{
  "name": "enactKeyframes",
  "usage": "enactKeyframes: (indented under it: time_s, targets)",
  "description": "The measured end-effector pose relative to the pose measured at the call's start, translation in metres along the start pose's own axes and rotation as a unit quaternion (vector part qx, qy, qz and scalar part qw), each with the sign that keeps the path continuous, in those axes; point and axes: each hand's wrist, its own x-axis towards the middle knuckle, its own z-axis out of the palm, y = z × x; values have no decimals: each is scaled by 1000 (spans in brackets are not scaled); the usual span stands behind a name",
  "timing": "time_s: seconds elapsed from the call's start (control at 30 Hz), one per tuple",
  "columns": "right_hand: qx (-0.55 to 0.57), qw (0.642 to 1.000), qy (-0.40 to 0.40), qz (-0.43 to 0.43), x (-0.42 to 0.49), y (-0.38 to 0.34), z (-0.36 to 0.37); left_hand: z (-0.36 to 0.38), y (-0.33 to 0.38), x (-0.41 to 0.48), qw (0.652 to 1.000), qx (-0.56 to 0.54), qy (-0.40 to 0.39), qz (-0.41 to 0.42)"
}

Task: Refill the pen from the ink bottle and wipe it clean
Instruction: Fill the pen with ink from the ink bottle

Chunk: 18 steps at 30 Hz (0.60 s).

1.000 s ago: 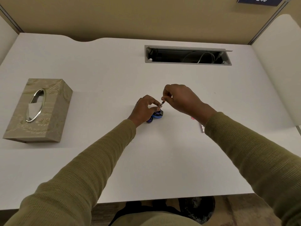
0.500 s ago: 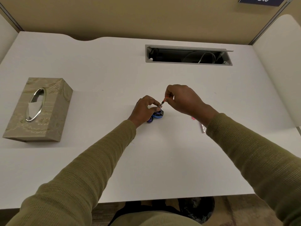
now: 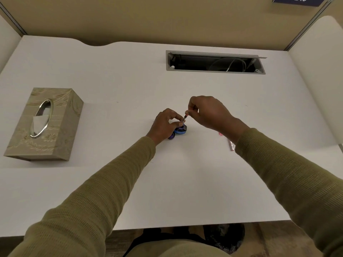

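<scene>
A small blue ink bottle (image 3: 181, 130) stands open in the middle of the white desk (image 3: 185, 182). My left hand (image 3: 164, 125) grips it from the left, thumb and finger at its mouth. My right hand (image 3: 207, 113) pinches the upper end of a thin pen part (image 3: 185, 118), which slants down with its tip in the bottle's mouth. A purple cap (image 3: 171, 135) lies beside the bottle, partly under my left hand. A pink pen barrel (image 3: 230, 145) lies on the desk under my right wrist.
A beige tissue box (image 3: 43, 125) with a tissue showing sits at the left of the desk. A cable slot (image 3: 215, 62) is open at the back. White side panels (image 3: 319, 80) stand at the right and left. A dark bin (image 3: 223, 236) sits under the front edge.
My right hand has shifted slightly, tilting the pen part a little more; its tip stays in the bottle's mouth. My left hand has not moved.
</scene>
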Motion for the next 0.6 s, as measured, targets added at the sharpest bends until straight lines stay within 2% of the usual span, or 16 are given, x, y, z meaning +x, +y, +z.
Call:
enactKeyframes:
  time_s: [0.6]
  targets:
    - [-3,1000,-7,-12,-4,-2,-1,-1,3,-2,1000,3,0,-3]
